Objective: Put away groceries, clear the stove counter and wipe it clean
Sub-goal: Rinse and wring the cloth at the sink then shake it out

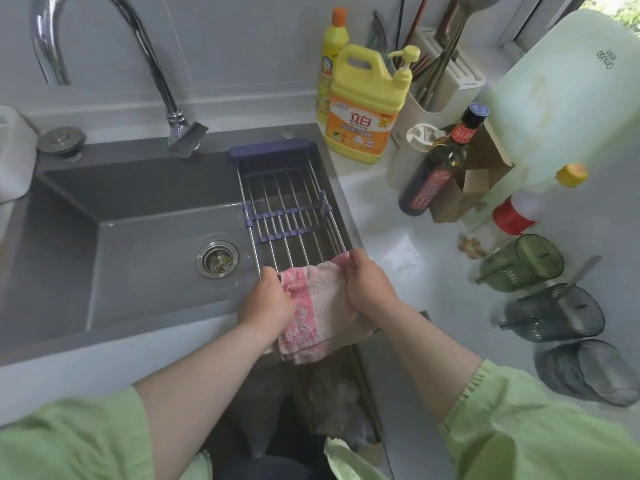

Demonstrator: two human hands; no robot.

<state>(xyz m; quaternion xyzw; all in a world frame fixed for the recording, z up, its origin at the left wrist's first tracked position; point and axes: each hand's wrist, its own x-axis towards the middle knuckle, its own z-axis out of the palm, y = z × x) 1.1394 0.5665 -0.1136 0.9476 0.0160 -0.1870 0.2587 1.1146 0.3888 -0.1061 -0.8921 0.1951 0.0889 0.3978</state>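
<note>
A pink and white cloth [317, 317] hangs over the near end of a metal drying rack [287, 209] that spans the right side of the grey sink [138, 237]. My left hand [265, 301] grips the cloth's left edge. My right hand [369, 289] grips its right edge at the rack's near right corner. The cloth drapes down over the sink's front rim.
A faucet [166, 98] arches over the sink. On the white counter to the right stand yellow detergent bottles [363, 109], a dark sauce bottle [436, 164], a utensil holder [446, 77], a cutting board [568, 98], a red-capped jar [512, 216] and several tinted containers [554, 310].
</note>
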